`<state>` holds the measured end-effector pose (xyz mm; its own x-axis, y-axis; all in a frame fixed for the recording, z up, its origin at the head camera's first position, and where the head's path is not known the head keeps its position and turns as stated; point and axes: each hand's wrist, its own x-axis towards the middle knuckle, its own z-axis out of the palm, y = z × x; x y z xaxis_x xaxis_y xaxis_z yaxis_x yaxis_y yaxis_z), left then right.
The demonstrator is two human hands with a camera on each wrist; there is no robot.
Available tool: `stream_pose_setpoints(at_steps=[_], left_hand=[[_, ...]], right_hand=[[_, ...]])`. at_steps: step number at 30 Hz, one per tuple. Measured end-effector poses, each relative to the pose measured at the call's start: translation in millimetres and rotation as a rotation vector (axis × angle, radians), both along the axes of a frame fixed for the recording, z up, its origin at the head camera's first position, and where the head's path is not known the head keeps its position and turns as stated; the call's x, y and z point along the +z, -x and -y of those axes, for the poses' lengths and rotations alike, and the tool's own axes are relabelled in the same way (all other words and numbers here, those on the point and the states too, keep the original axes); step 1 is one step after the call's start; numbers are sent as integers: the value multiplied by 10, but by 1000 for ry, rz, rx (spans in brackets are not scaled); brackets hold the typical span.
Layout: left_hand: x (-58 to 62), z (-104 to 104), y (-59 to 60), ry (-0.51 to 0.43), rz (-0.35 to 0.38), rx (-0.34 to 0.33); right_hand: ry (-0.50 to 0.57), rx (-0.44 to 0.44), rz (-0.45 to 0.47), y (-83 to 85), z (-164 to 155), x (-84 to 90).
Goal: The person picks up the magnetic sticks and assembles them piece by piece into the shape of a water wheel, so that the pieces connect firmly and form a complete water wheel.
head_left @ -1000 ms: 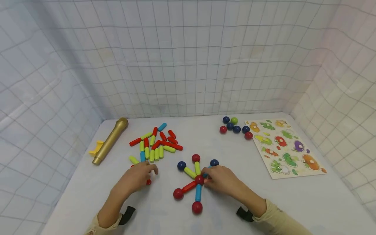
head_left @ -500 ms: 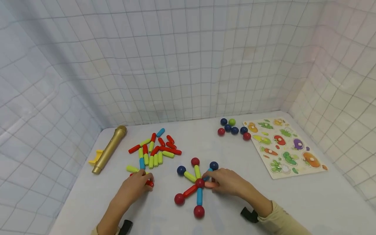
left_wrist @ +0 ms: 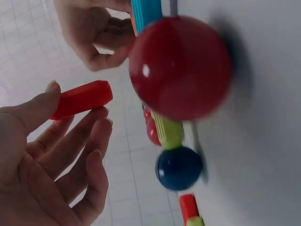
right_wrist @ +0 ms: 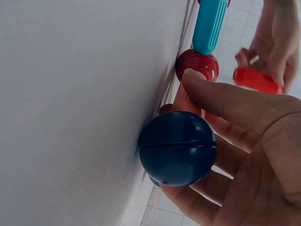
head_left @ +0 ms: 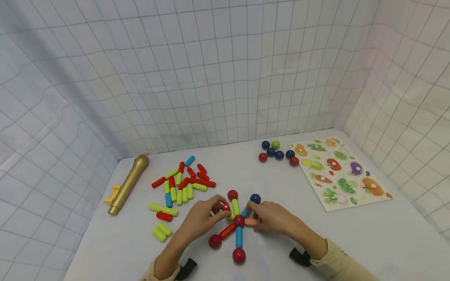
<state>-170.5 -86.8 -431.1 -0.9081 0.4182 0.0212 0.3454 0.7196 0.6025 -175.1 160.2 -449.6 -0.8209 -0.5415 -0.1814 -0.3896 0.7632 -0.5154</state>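
A star of magnetic rods and balls lies on the table, its central red ball (head_left: 239,221) joined to red, blue, lime and orange rods. At its right side my right hand (head_left: 275,217) pinches the orange rod (head_left: 251,222) between thumb and fingers. In the right wrist view a navy ball (right_wrist: 178,148) sits on that rod's outer end. My left hand (head_left: 201,216) holds a loose red rod (left_wrist: 84,100) by thumb and fingertips, raised over the star's left part. That hand partly covers a lime rod and hides the navy ball at its end in the head view.
Loose red, lime and blue rods (head_left: 179,194) are spread on the left. A gold toy microphone (head_left: 130,183) rests on a yellow piece (head_left: 114,192) at far left. Several loose balls (head_left: 279,155) lie at the back right, beside a vegetable puzzle board (head_left: 328,191).
My left hand has taken a red rod from the loose rods at left and carried it right, over the star. The right hand stays at the orange rod.
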Motion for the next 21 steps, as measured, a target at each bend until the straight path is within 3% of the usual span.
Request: stream_pose_setpoints(at_steps=[3,6,12,21], left_hand=[[9,-231,26,1,1,-86],[29,-323,34,46,9,-99],[38,-258,4,83,15,-88],[23,-197,47,136,88,-107]], right_hand=[[-9,22,-27,-15,-27,-10],[-4,41,-49,-20,-31,-14],[2,45,-55,-14,22,-8],[-14,49,-71,-12,-20,-36]])
